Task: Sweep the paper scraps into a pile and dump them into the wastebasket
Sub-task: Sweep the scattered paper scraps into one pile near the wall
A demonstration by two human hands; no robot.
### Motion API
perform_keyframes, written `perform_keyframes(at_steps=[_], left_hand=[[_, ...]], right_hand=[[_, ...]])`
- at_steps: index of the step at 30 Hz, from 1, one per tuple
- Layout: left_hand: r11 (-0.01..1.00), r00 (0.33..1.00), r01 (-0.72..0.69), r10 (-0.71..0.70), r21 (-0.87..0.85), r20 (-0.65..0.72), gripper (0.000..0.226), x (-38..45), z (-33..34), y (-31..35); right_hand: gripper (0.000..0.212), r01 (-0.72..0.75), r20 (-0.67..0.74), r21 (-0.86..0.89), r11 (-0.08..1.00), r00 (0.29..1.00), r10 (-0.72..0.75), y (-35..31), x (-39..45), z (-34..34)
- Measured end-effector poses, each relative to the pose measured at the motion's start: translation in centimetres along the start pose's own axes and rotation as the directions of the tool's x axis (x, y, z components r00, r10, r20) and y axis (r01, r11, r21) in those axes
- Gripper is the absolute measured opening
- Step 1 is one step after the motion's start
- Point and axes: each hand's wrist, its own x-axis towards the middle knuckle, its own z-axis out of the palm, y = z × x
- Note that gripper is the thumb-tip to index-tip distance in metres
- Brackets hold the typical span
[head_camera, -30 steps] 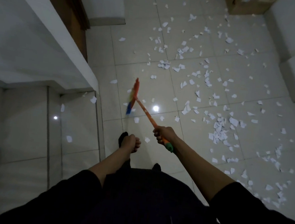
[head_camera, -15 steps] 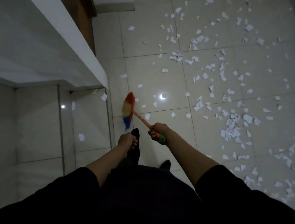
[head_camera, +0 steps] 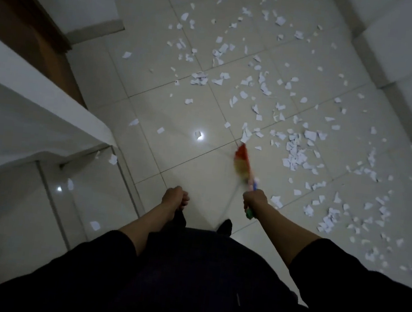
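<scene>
You are in the gathering step: the paper scraps (head_camera: 293, 155) lie spread over the tiled floor (head_camera: 178, 116), thickest to the right of the broom head, with no single pile formed. No wastebasket is in view.

Left to right:

1. A few stray scraps lie at far left, on the lower floor beside the white ledge (head_camera: 37, 113). Expect to fetch these separately.
2. Your left hand (head_camera: 175, 197) hangs in front of you with its fingers curled; its grip holds nothing.
3. Your right hand (head_camera: 255, 200) wraps its grip round the handle of the broom (head_camera: 242, 164), arm extended forward. The broom head points away from you, blurred, just beside the densest cluster.

The next move calls for short strokes that draw the outlying scraps toward that cluster. Keep the bristles low; light paper is likely to scatter under a fast stroke.
</scene>
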Motion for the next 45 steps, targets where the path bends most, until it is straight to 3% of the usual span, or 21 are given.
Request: perform_keyframes(at_steps=[4,9,16,27,38,45], left_hand=[[0.997,1.000,-0.014,0.014,0.069,0.004,0.037,0.2,0.6,0.2],[0.990,0.998,-0.017,0.009,0.142,0.059,0.037,0.2,1.9,0.4],[0.989,0.994,-0.052,0.039,0.135,0.099,0.037,-0.1,1.6,1.7],[0.998,0.998,-0.051,0.052,-0.030,0.039,0.030,0.4,-3.9,2.4],[0.984,0.994,0.015,-0.034,-0.180,-0.103,0.031,2.5,-10.0,4.6],[0.964,0.984,-0.016,-0.032,-0.264,-0.176,0.031,4.6,-13.8,10.8]], right_hand=[[0.028,0.053,-0.148,-0.053,0.997,0.987,-0.060,3.0,-0.3,-1.4],[0.030,0.047,-0.162,0.165,0.985,0.987,-0.020,4.4,-0.7,-3.1],[0.018,0.118,-0.015,0.266,0.957,0.993,-0.118,0.9,-3.3,-0.4],[0.007,0.214,0.263,0.173,0.961,0.931,-0.255,-8.7,-7.6,7.3],[0.003,0.277,0.494,0.043,0.960,0.829,-0.261,-19.4,-9.8,14.9],[0.002,0.179,0.578,0.004,0.984,0.802,-0.149,-26.7,-7.8,18.0]])
